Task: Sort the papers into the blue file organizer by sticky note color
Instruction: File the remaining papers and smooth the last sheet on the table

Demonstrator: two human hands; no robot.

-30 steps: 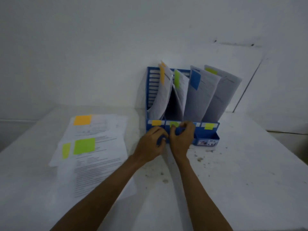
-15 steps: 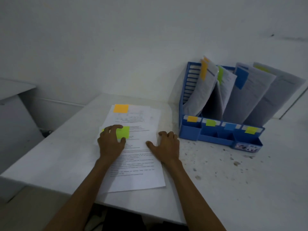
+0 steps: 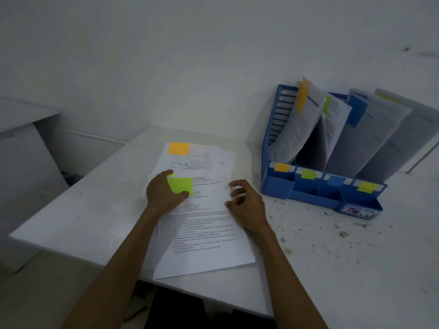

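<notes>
1. Where the worktop [image 3: 332, 257] runs toward its near-left corner, a loose stack of papers [image 3: 204, 236] lies flat, sheets fanned slightly out of line.
2. The top sheet carries a green sticky note [image 3: 183, 185] near its upper left. A sheet further back shows an orange sticky note [image 3: 178, 148].
3. Left hand [image 3: 164, 193]: lies on the stack's left side, fingers bent, covering the green note's left edge, thumb on the sheet just below the note. Cannot tell whether it grips the paper or only presses it.
4. Right hand [image 3: 249, 205]: at the top sheet's right edge, fingers loosely curled, tips at the paper's margin. It holds nothing that can be seen.
5. Blue file organizer [image 3: 308, 193]: upright at back right, near the wall, well clear of both hands.
6. Its front labels, left to right: orange [image 3: 282, 167], green [image 3: 308, 174], blue [image 3: 335, 180], yellow [image 3: 367, 186].
7. Filed papers [image 3: 370, 143] stand in all four slots, leaning right, their notes matching the labels. The yellow one is faint.
</notes>
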